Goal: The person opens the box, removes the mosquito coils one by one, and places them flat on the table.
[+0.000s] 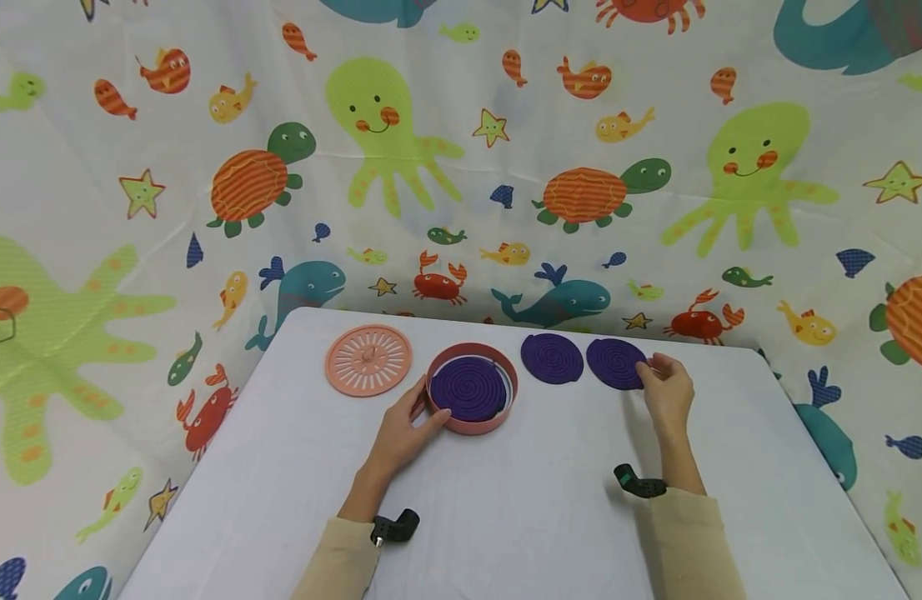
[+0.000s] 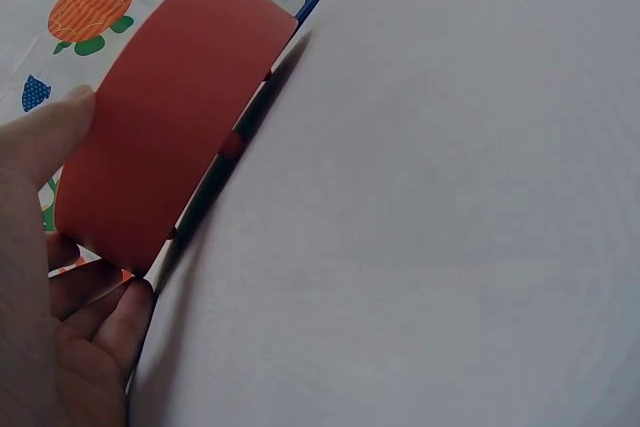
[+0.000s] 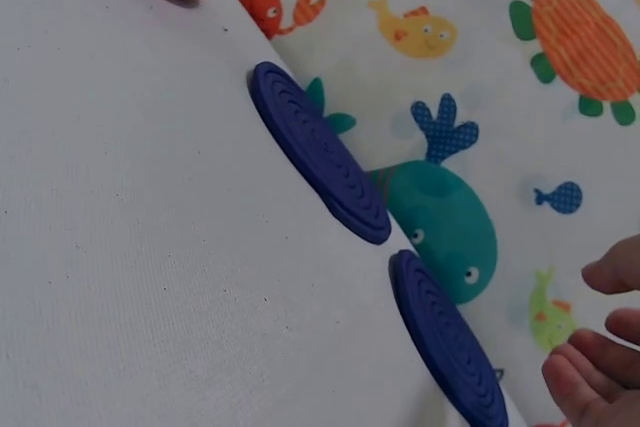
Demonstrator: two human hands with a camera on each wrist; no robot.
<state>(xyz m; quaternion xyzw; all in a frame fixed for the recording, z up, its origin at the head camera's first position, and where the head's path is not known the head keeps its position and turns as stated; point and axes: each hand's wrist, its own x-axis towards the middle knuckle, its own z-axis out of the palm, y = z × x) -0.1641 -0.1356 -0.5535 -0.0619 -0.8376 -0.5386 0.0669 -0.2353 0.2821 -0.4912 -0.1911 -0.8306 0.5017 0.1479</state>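
My left hand (image 1: 402, 433) holds the round salmon-coloured mosquito coil case (image 1: 472, 430) at its left side, thumb near the front rim and fingers round the side. Inside the case lies a purple mosquito coil (image 1: 468, 388). In the left wrist view, the case's side wall (image 2: 180, 112) sits between the thumb (image 2: 60, 127) and the curled fingers. My right hand (image 1: 668, 396) is at the right edge of another purple coil (image 1: 614, 363), which lies flat. In the right wrist view, its thumb and fingers (image 3: 585, 377) are spread apart, with nothing visible between them.
Left of the case lies a round slotted salmon lid (image 1: 368, 360) with a small raised part in the middle. A further purple coil (image 1: 552, 358) lies between the case and the right-hand coil. A curtain (image 1: 461, 167) printed with sea animals hangs behind the white table (image 1: 536, 500).
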